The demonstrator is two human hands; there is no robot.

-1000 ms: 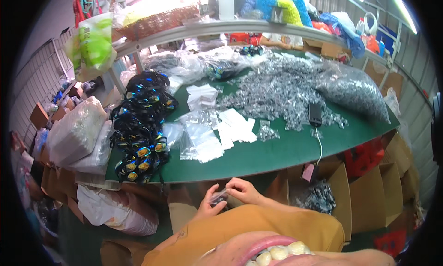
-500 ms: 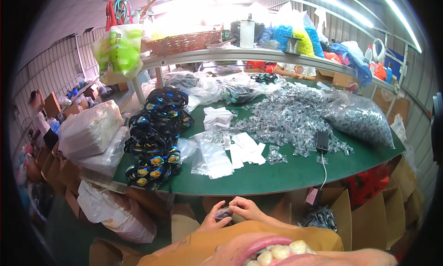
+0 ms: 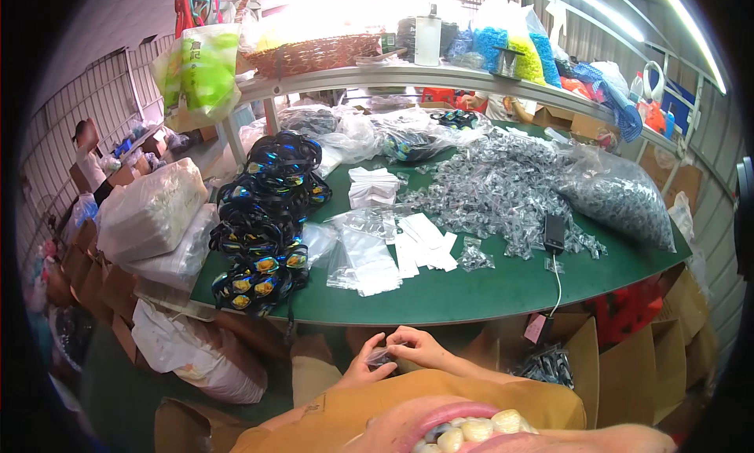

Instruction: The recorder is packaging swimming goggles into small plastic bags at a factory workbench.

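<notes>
Below the table's front edge, my left hand (image 3: 363,367) is closed around a small clear plastic bag (image 3: 380,358) with something dark in it; what that is cannot be made out. The fingers of my right hand (image 3: 416,347) pinch the same bag at its upper right side. On the green table (image 3: 377,308) ahead lie flat clear bags (image 3: 357,257) and white paper slips (image 3: 424,241). Left of them is a tall pile of swim goggles (image 3: 267,217) with black straps and mirrored lenses. A wide heap of small clear packets (image 3: 495,190) covers the right half.
A stuffed clear sack (image 3: 620,194) stands at the table's right end. A black device (image 3: 554,233) with a white cable hangs over the front edge. An open carton (image 3: 581,359) is at my right, a white sack (image 3: 196,351) at my left. A shelf (image 3: 393,78) spans the back.
The view has shifted slightly. My hands stay together on the bag, with the right fingers moved a little over its top. A person at the far left has changed posture.
</notes>
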